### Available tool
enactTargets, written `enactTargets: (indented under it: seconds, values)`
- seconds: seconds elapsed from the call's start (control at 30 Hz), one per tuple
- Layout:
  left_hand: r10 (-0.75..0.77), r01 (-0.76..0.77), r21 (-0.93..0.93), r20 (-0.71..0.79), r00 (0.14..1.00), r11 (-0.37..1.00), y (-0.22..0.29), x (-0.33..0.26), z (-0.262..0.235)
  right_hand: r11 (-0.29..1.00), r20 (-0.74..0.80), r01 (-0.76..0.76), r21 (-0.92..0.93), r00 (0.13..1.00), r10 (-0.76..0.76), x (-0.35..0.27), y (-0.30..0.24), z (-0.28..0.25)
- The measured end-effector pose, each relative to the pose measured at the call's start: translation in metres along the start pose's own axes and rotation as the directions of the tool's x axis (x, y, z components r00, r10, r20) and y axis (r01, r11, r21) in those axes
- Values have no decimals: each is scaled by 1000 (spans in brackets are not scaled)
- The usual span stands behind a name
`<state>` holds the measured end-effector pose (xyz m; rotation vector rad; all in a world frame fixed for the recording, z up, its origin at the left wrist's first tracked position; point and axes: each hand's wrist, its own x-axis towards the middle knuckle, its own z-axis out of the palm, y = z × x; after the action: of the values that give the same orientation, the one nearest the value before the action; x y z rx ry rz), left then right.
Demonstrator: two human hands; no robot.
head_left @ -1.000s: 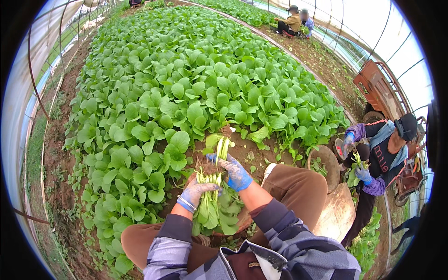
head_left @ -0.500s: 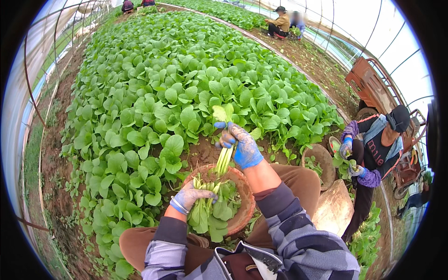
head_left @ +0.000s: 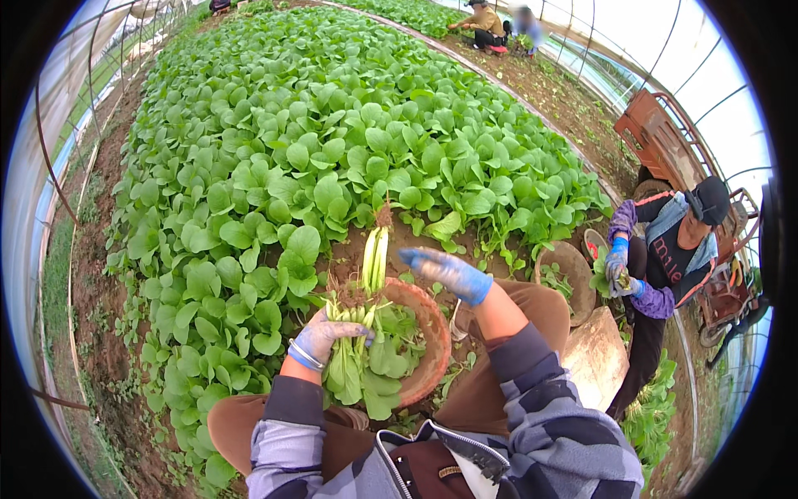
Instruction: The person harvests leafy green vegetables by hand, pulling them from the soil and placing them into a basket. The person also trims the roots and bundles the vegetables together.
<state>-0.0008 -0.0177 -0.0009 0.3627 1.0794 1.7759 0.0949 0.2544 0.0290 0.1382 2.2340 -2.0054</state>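
Note:
My left hand [head_left: 322, 339], in a soiled blue-white glove, is closed around a bunch of leafy greens [head_left: 353, 366]. Their pale stems and soil-covered roots point away from me, and the leaves hang over a reddish-brown basin [head_left: 434, 333]. Just beyond that bunch, a few more pale stalks [head_left: 375, 259] stand with muddy roots upward; whether they touch the held bunch I cannot tell. To their right, my gloved right hand [head_left: 449, 274] is open and empty, fingers stretched toward the stalks but apart from them.
A dense bed of green plants [head_left: 274, 158] spreads ahead and left. On the right sits a co-worker [head_left: 665, 258] handling greens, beside a brown basin [head_left: 572, 279] and a pale board [head_left: 598, 358]. A rusty cart [head_left: 665, 141] stands behind. Two people [head_left: 486, 29] crouch far off.
My right hand has let go of the stalks and moved slightly right and down. The stalks have turned over, their roots now at the top. My left hand still grips its bunch.

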Motion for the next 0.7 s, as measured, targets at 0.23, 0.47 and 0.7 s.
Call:
enactTargets:
  seconds: [0.23, 0.47, 0.7]
  values:
    - [-80, 127, -136, 307, 948, 983, -16, 5, 11, 773, 368, -59, 632, 900, -233, 30, -6, 44]
    - [-79, 102, -185, 128, 989, 977, -32, 6, -28, 477, 112, -14, 879, 978, -177, 26, -24, 41]
    - [151, -199, -123, -323, 934, 972, 6, 7, 9, 692, 139, -36, 721, 986, -93, 22, -12, 19]
